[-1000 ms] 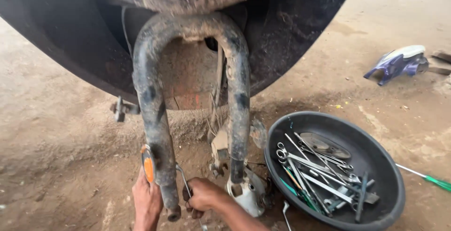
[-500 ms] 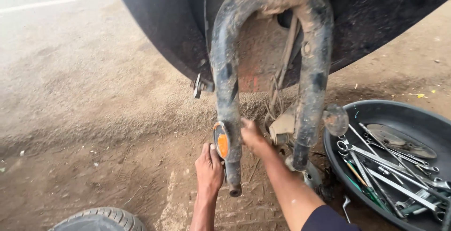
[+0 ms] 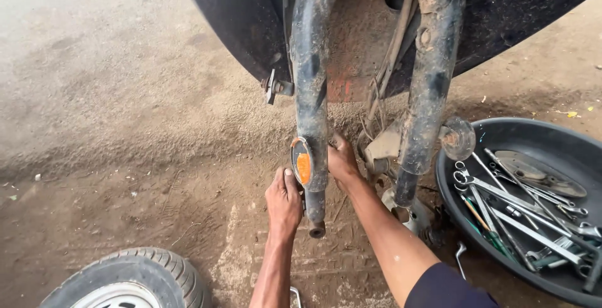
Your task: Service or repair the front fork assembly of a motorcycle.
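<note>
A muddy U-shaped fork (image 3: 312,82) hangs down from under a black fender (image 3: 238,20). An oval orange reflector (image 3: 302,164) sits on the side of the fork's left leg. My left hand (image 3: 283,200) presses against that leg just below the reflector, fingers curled. My right hand (image 3: 342,161) grips the same leg from its inner side, at the reflector's height. Whether either hand holds a tool is hidden by the leg.
A black round pan (image 3: 501,135) at the right holds several spanners and scissors. A tyre on a rim (image 3: 135,280) lies at the bottom left. Loose metal parts (image 3: 407,211) lie on the dirt ground under the fork's right leg. A bolt (image 3: 274,86) sticks out of the fender.
The view has shifted slightly and closed in. Both hands stay on the fork's left leg; my left hand has risen a little toward the reflector.
</note>
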